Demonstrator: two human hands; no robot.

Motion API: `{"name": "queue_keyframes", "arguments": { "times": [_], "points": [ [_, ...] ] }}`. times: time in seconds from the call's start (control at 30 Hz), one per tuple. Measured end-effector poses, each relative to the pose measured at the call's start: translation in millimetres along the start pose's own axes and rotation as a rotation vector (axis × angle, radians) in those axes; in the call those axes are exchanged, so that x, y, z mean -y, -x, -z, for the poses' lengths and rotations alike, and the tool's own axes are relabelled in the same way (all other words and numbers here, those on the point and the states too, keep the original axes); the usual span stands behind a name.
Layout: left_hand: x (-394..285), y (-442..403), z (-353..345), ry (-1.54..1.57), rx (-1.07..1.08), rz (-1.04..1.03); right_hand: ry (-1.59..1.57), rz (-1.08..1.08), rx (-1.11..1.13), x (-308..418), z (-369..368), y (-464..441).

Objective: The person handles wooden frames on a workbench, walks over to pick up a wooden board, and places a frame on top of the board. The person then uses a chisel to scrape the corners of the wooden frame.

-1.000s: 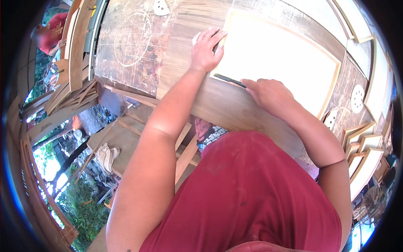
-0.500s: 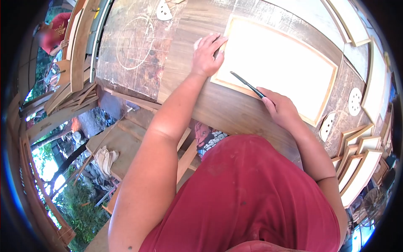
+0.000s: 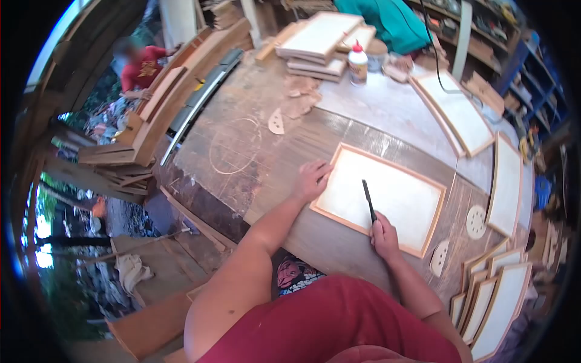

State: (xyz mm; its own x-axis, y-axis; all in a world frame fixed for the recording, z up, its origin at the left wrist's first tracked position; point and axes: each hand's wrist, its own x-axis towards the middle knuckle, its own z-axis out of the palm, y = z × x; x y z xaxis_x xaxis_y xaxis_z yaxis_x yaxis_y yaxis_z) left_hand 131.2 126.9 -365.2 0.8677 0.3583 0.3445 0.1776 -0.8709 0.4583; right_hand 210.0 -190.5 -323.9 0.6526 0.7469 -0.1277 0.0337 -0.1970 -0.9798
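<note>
A shallow rectangular panel [image 3: 387,199] with a white face and a raised light-wood rim lies on the worktable. My left hand [image 3: 314,179] rests against its left edge, fingers stretched out and touching the rim. In my right hand [image 3: 385,235] is a slim, dark, knife-like tool [image 3: 368,199], held by its lower end at the panel's near edge. The tool points away from me, over the white face. Whether its tip touches the surface I cannot tell.
Several similar panels lean at the right [image 3: 502,302], and more form a stack [image 3: 321,39] at the back. A glue bottle [image 3: 358,65] with a red cap stands near that stack. Perforated discs [image 3: 476,222] lie on the table [image 3: 242,181]. Another person [image 3: 142,66] handles boards at the far left.
My view has tilted up, so more of the far table and shelves shows. The dark tool now points more directly away from me. My left hand stays at the panel's left edge.
</note>
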Motion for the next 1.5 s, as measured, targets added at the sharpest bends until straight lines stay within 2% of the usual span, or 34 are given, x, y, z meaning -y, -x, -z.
{"name": "queue_keyframes", "arguments": {
  "times": [0.1, 0.17, 0.23, 0.3, 0.37, 0.4, 0.47, 0.5, 0.53, 0.6, 0.67, 0.77, 0.83, 0.87, 0.9, 0.97, 1.1, 1.17, 1.23, 1.3, 1.33, 1.43, 1.5],
  "points": [
    [-3, 10, 8, 0.009, -0.040, -0.057, 0.022, 0.080, 0.019, -2, 0, 1],
    [-8, 20, 16, -0.002, 0.133, -0.080, -0.061, 0.073, 0.015, -7, -1, -1],
    [-16, 41, 36, 0.121, 0.240, -0.101, -0.086, 0.079, -0.006, -12, -1, -2],
    [1, 68, 37, 0.106, 0.256, -0.140, 0.006, 0.053, -0.011, -15, 1, -4],
    [-9, 81, 56, 0.072, 0.301, -0.175, 0.115, 0.031, 0.017, -17, 5, -4],
    [-28, 82, 65, 0.048, 0.309, -0.128, 0.096, 0.028, -0.056, -10, 7, -1],
    [-43, 83, 66, 0.021, 0.307, -0.059, 0.142, 0.082, 0.013, 5, 9, 4],
    [-44, 81, 61, 0.023, 0.292, -0.033, 0.131, 0.081, -0.040, 8, 10, 5],
    [-47, 80, 58, 0.026, 0.310, -0.076, 0.127, 0.069, -0.007, 12, 11, 5],
    [-50, 78, 51, -0.049, 0.302, 0.081, 0.124, 0.049, 0.002, 15, 15, 7],
    [-45, 74, 50, -0.032, 0.356, 0.079, 0.164, 0.151, 0.026, 11, 16, 6],
    [-51, 76, 71, -0.112, 0.417, 0.053, 0.146, 0.156, 0.025, 9, 15, 5],
    [-47, 85, 85, -0.271, 0.585, 0.338, 0.145, 0.146, 0.050, 10, 17, 3],
    [-41, 96, 91, -0.260, 0.472, 0.287, 0.143, 0.147, 0.031, 9, 17, 1],
    [-32, 109, 94, -0.262, 0.484, 0.318, 0.138, 0.143, 0.018, 6, 15, 2],
    [-16, 127, 93, -0.271, 0.345, 0.433, 0.123, 0.129, 0.046, 4, 15, 1],
    [-12, 146, 80, -0.276, 0.207, 0.493, 0.085, 0.102, 0.071, 8, 16, 1],
    [-20, 141, 71, 0.052, 0.107, 0.397, 0.079, 0.110, 0.072, 7, 15, -1],
    [-33, 126, 59, 0.148, 0.098, 0.424, 0.079, 0.063, 0.102, 7, 17, -1],
    [-50, 109, 55, 0.065, 0.280, 0.577, 0.058, 0.095, 0.099, 6, 18, -2],
    [-60, 102, 58, 0.041, 0.300, 0.601, 0.035, 0.124, 0.109, 4, 17, -2],
    [-36, 98, 43, -0.074, 0.395, 0.569, 0.088, 0.155, 0.087, 1, 17, -7],
    [-19, 99, 39, 0.052, 0.501, 0.601, 0.147, 0.241, 0.064, -17, 15, -15]
  ]
}}
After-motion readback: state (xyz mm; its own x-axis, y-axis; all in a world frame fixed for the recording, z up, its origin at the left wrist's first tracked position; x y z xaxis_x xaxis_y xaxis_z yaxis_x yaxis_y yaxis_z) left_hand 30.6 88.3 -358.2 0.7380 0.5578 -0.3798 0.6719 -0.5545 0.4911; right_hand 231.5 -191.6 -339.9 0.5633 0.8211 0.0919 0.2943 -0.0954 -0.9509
